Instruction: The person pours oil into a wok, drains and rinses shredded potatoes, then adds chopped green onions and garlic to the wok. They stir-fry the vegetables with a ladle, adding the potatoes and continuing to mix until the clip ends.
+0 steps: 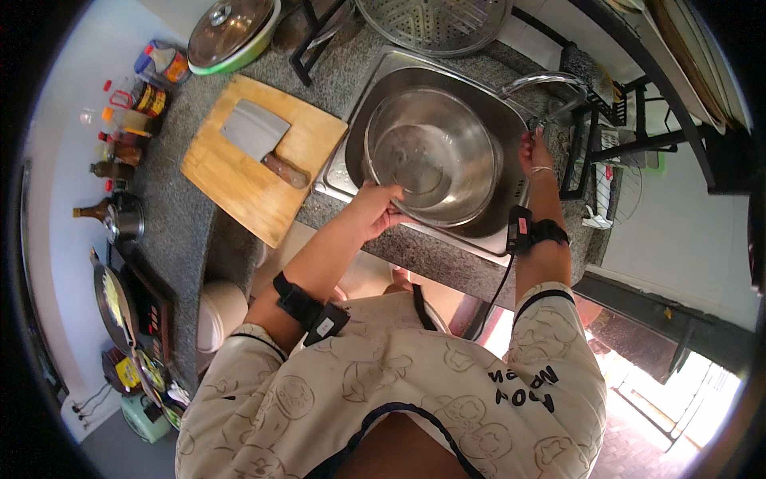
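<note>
A wide stainless steel basin (473, 179) sits in the metal sink (358, 149), a little shallow liquid or wet shine visible at its bottom. My left hand (383, 211) grips the basin's near left rim, fingers under it and thumb over the edge. My right hand (534, 149) is at the sink's right side, its fingers closed on the handle at the base of the chrome faucet (547, 78). Whether water runs from the spout cannot be seen. Left of the sink, a cleaver (254, 129) lies on a wooden cutting board (209, 152).
A perforated steamer tray (437, 24) stands behind the sink, and a lidded green-rimmed bowl (230, 36) behind the board. Several sauce bottles (137, 123) line the left wall. A frying pan (114, 305) is at lower left. A black metal rack (634, 146) rises at right.
</note>
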`<state>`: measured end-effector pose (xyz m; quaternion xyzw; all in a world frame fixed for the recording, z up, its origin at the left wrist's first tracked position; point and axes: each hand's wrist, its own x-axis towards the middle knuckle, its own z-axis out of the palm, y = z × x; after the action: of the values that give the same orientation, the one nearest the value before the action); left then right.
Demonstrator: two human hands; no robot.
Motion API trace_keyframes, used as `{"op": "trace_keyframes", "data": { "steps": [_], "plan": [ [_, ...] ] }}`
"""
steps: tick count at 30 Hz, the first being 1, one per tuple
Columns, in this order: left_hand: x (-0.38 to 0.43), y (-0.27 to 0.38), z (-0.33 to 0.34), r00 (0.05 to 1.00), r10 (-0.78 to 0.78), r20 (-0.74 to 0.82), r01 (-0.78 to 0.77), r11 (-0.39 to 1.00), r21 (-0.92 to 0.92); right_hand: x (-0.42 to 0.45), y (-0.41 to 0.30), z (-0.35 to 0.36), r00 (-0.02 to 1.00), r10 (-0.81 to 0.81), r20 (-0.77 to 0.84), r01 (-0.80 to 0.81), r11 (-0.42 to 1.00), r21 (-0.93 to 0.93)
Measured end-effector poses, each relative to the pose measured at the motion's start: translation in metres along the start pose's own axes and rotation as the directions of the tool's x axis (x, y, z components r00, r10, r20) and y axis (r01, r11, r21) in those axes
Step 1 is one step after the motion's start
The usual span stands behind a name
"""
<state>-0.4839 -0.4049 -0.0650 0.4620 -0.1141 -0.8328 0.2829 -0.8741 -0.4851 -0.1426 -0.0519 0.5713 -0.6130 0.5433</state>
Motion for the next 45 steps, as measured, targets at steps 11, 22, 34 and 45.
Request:
{"op": "trace_keyframes", "data": {
  "steps": [11,22,34,45],
  "plan": [
    [0.034,-0.010,0.028,0.962,0.178,-0.207,-0.140,0.972,0.189,0.003,-0.012,0.014,0.965,-0.177,-0.194,-0.028,0.664,-0.747],
    [0.047,-0.012,0.031,0.995,-0.091,-0.040,0.087,0.993,-0.084,-0.029,0.044,0.056,0.863,-0.431,0.263,0.310,0.040,-0.950],
    [0.071,-0.015,0.011,0.922,-0.360,0.140,0.376,0.921,-0.107,0.071,0.054,0.134,0.837,0.423,0.347,-0.145,0.783,-0.606],
    [0.099,-0.016,0.026,0.867,-0.456,0.202,0.463,0.886,0.013,0.007,-0.027,0.023,0.914,0.122,0.388,0.404,-0.366,-0.838]
  ]
}}
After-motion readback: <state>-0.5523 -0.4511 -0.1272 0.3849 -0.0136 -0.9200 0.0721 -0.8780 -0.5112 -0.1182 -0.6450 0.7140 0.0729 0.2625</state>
